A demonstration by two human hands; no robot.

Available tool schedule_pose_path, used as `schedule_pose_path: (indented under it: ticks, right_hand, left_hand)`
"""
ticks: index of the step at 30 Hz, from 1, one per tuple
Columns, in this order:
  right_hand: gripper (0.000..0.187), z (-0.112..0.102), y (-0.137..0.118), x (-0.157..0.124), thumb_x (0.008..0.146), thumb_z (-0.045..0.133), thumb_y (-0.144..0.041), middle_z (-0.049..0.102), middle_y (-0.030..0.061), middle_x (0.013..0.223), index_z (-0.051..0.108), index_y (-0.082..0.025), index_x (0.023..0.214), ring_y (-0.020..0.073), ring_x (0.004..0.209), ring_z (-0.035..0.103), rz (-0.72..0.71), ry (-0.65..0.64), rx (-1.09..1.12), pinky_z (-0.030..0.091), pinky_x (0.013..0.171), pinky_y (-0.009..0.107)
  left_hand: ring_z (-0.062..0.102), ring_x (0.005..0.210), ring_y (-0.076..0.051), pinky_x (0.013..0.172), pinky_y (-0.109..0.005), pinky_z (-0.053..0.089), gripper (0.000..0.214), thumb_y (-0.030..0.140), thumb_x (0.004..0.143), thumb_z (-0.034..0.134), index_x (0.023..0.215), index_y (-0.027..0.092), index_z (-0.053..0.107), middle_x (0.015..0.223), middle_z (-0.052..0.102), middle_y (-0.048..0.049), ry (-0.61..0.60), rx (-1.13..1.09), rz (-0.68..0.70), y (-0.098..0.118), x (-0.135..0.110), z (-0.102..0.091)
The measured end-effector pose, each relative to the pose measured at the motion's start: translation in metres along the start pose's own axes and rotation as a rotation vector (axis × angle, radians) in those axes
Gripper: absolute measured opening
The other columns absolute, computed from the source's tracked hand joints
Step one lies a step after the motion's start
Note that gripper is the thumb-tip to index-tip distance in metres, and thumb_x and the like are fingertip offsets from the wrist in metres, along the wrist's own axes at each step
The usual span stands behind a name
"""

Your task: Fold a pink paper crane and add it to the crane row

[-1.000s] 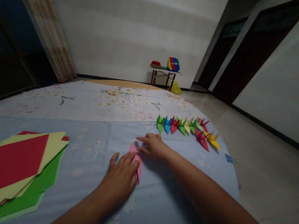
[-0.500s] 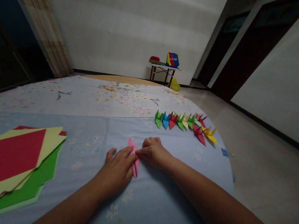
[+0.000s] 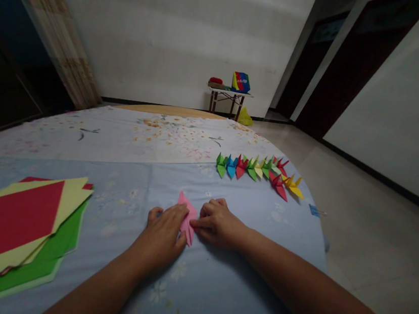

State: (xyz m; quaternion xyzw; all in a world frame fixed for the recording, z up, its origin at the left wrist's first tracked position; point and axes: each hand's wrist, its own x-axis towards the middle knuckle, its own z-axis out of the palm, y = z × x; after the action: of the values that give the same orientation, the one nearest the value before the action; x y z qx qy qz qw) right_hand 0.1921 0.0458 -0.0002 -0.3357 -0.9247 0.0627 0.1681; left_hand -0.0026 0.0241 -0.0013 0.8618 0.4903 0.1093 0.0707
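A pink folded origami paper (image 3: 188,219), a narrow kite shape with split lower points, lies on the blue floral cloth between my hands. My left hand (image 3: 163,235) holds it down from the left, fingers bent over its edge and thumb near its lower part. From the right, my right hand (image 3: 220,224) is closed, its fingers curled and its thumb and forefinger tips at the paper's right edge. Whether a flap is pinched between those tips is too small to make out.
Several folded paper cranes (image 3: 241,167) in mixed colours stand in a row at the right back. A stack of coloured paper sheets (image 3: 11,214) lies at the left. Near the right table edge is a blue clip (image 3: 314,210). A small table (image 3: 228,92) stands by the wall.
My right hand has shifted slightly down along the paper's right edge. My left fingers have drawn back a little, and more of the pink surface shows, looking flatter.
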Motion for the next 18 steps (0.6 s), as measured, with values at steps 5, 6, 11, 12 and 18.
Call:
schedule_pose_path:
  ticks: [5,6,11,12,18]
  right_hand:
    - [0.023,-0.003,-0.005,-0.008,0.083,0.051,-0.030,0.057,0.0051,0.082,0.066,-0.026,0.100,0.0173,0.082,0.043,-0.069,-0.024,0.002,0.023,0.076,0.035]
    - [0.023,-0.004,-0.007,-0.010,0.083,0.051,-0.029,0.057,0.0052,0.082,0.066,-0.025,0.101,0.0174,0.082,0.043,-0.078,-0.031,0.007,0.023,0.076,0.035]
    - [0.023,-0.011,-0.017,-0.019,0.081,0.053,-0.026,0.057,0.0053,0.083,0.066,-0.024,0.100,0.0172,0.083,0.045,-0.133,-0.073,0.067,0.026,0.078,0.035]
    - [0.023,-0.012,-0.018,-0.020,0.080,0.054,-0.027,0.057,0.0048,0.083,0.067,-0.025,0.099,0.0171,0.083,0.045,-0.151,-0.085,0.098,0.026,0.078,0.035]
    - [0.020,-0.012,-0.003,0.002,0.081,0.055,-0.024,0.058,0.0039,0.083,0.068,-0.022,0.095,0.0155,0.084,0.049,0.054,0.078,0.246,0.030,0.079,0.033]
  left_hand:
    - [0.041,0.122,-0.025,0.098,-0.048,0.021,0.045,0.020,0.079,0.039,0.123,0.010,0.044,0.132,0.048,-0.0170,0.005,0.009,0.005,0.002,0.000,-0.001]
    - [0.041,0.123,-0.025,0.098,-0.048,0.021,0.045,0.020,0.079,0.039,0.123,0.011,0.044,0.132,0.048,-0.0168,0.009,0.008,0.006,0.001,-0.001,-0.001]
    - [0.041,0.122,-0.025,0.099,-0.048,0.021,0.046,0.019,0.077,0.040,0.123,0.013,0.044,0.132,0.048,-0.0160,0.015,0.001,0.001,0.000,0.000,0.002]
    - [0.041,0.122,-0.025,0.098,-0.048,0.021,0.047,0.019,0.077,0.041,0.123,0.013,0.043,0.132,0.048,-0.0162,0.016,-0.001,0.002,0.000,0.000,0.002]
    - [0.043,0.120,-0.027,0.097,-0.048,0.023,0.044,0.021,0.079,0.042,0.122,0.014,0.044,0.129,0.050,-0.0155,0.037,-0.048,0.015,-0.002,0.001,0.002]
